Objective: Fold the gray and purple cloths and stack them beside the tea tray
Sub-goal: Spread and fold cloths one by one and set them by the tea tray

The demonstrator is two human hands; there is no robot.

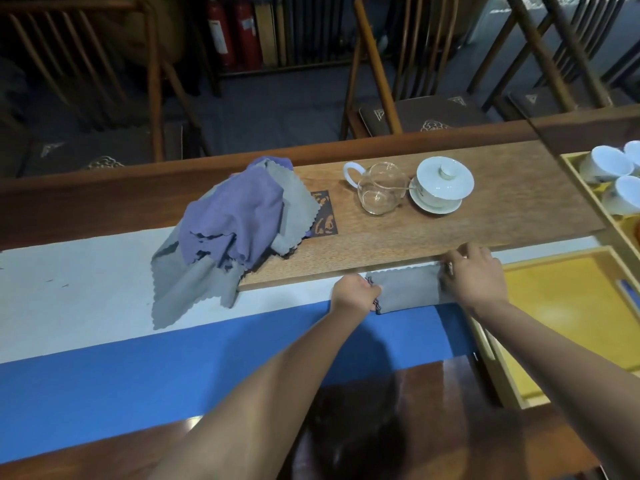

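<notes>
A folded gray cloth (410, 287) lies on the table runner just in front of the wooden tea tray (450, 230). My left hand (353, 294) grips its left end and my right hand (472, 275) pinches its right end. A loose heap of purple cloth (235, 213) and gray cloths (194, 285) sits at the tray's left end, spilling onto the white part of the runner.
On the tray stand a glass pitcher (379, 188) and a white lidded cup on a saucer (443, 185). A yellow tray (568, 306) lies to the right, with white cups (609, 168) behind it. The runner's blue band (138, 368) is nearer me. Wooden chairs (398, 71) stand beyond the table.
</notes>
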